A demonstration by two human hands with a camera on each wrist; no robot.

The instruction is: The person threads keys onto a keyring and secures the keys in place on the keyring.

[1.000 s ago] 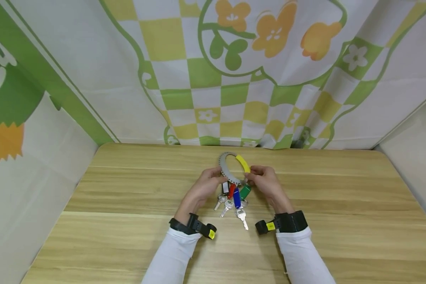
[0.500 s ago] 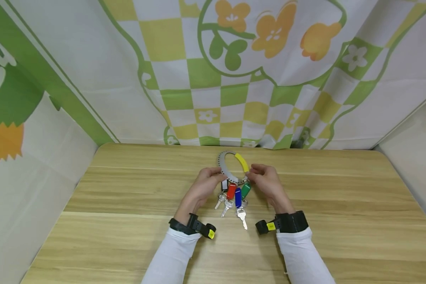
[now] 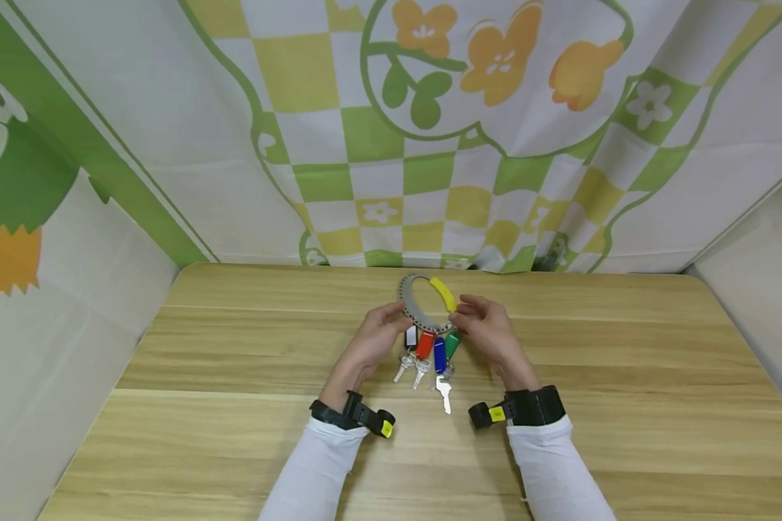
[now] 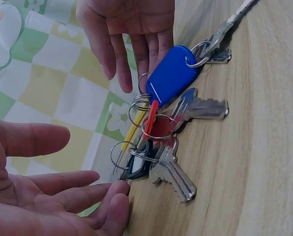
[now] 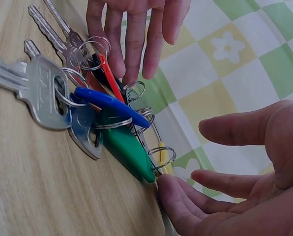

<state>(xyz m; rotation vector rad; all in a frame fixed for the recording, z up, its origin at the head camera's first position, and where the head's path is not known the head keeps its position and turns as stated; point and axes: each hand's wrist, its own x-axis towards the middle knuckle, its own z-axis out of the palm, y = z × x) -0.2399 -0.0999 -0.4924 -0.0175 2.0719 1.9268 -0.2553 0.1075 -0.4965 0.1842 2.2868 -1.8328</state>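
Note:
A key ring lies on the table between the two hands, its large hoop part grey [image 3: 407, 298] and part yellow [image 3: 442, 292]. Small rings tie a black-and-white tag [image 3: 411, 336], a red tag [image 3: 425, 344], a blue tag [image 3: 439, 354] and a green tag [image 5: 127, 152] to its near side. Silver keys [image 3: 444, 394] spread from the tags toward the person. My left hand [image 3: 376, 339] is at the hoop's left side, fingertips right at its edge, thumb held apart. On the other side, my right hand [image 3: 490, 334] has fingertips by the yellow part and green tag, thumb raised.
The wooden table [image 3: 234, 347] extends on both sides of the hands. Behind its far edge hangs a checked, flowered curtain [image 3: 430, 174]. Black wrist straps with small cameras [image 3: 384, 423] stick out inward from both wrists.
The hoop with its tags and keys has slid slightly away from the person. The red tag has turned to show its broad face, and both hands have moved slightly forward.

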